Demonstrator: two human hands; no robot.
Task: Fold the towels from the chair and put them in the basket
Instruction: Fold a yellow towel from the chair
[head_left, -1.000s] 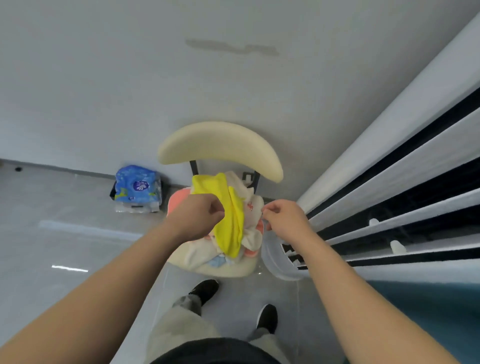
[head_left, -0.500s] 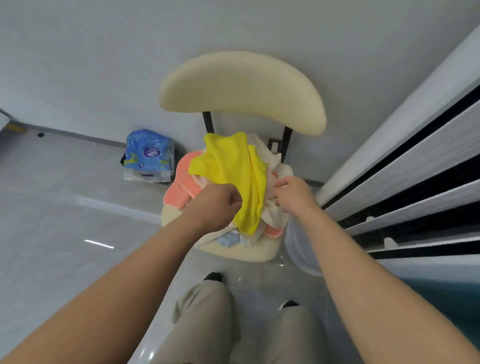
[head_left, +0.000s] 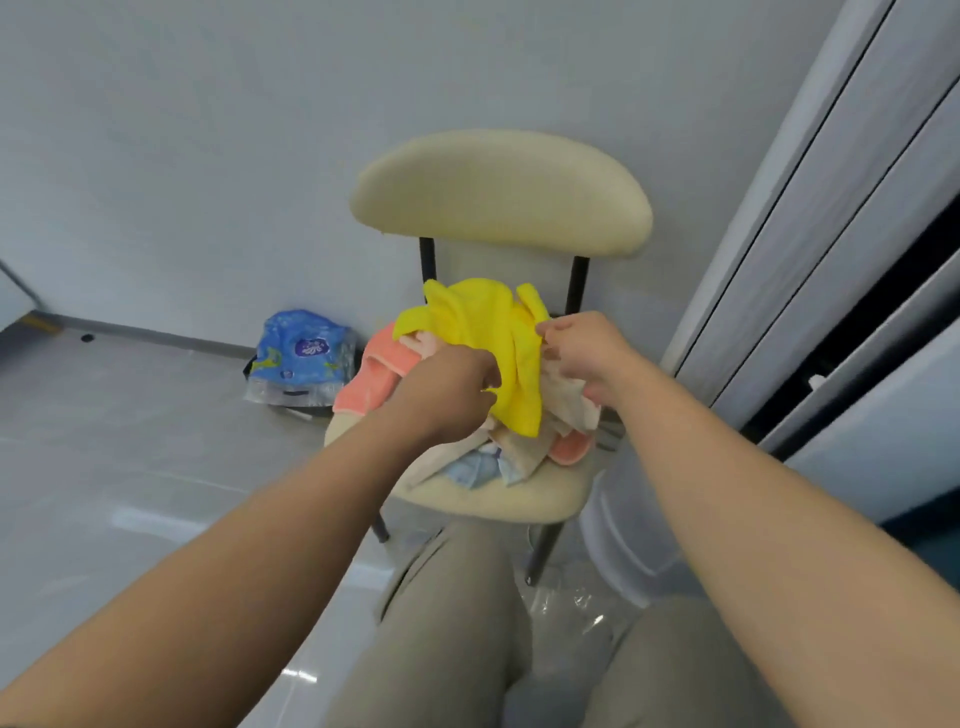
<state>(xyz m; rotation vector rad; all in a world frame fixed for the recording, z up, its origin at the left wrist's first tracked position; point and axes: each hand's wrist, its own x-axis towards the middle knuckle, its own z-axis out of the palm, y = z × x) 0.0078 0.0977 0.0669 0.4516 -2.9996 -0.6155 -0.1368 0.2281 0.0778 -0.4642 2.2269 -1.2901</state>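
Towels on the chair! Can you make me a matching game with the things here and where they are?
Things:
1 yellow towel
2 pink towel
3 blue packet
4 chair

Places:
A on the floor beside the chair
B gripped by the left hand and right hand
C lying in the pile on the seat, partly under the yellow one
D carries the whole towel pile

Pairs: 1-B, 2-C, 3-A, 4-D
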